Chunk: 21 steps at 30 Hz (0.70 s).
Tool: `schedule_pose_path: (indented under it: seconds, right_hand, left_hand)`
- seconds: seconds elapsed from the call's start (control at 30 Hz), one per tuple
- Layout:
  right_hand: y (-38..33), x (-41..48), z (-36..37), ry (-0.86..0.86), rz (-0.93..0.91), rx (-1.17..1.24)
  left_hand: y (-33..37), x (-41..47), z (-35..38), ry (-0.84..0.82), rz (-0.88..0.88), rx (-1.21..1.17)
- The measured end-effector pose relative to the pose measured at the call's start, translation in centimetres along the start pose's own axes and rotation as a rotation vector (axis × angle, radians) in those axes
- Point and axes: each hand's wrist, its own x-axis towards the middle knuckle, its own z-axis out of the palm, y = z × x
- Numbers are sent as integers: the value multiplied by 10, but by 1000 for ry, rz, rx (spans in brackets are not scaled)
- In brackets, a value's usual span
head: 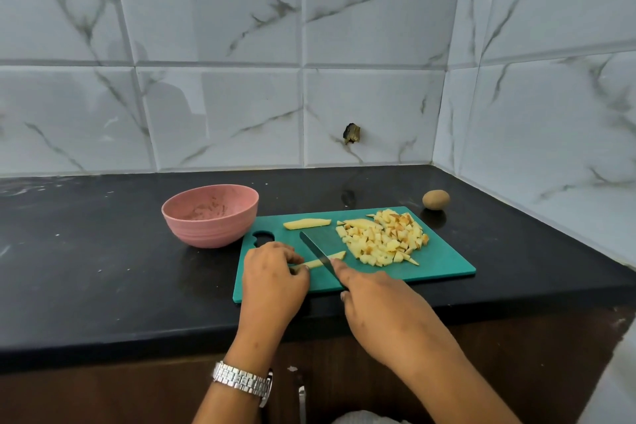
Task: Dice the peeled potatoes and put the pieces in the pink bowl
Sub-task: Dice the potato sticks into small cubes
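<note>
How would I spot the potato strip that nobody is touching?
Find the green cutting board on the black counter. Near its far edge, just right of the pink bowl, lies one pale potato strip. Unlike the strip under the knife, held by the left hand, and the heap of dice, it lies alone, untouched.

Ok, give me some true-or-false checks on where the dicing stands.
1. The dice are in the bowl. False: they lie piled on the board; no dice show in the bowl.
2. The right hand holds the knife. True.
3. The left hand lies idle on the counter. False: it pinches a strip that the blade crosses.
4. A second strip lies alone near the board's far edge. True.
5. The round brown thing is on the board. False: it sits on the counter past the board's far right corner.
</note>
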Motion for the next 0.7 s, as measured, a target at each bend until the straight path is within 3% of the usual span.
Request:
schedule_pose_path:
  seconds: [0.7]
  right_hand:
    - [-9, 11, -4, -3, -15, 6]
  left_hand:
    - [2, -14, -10, 57, -44, 15]
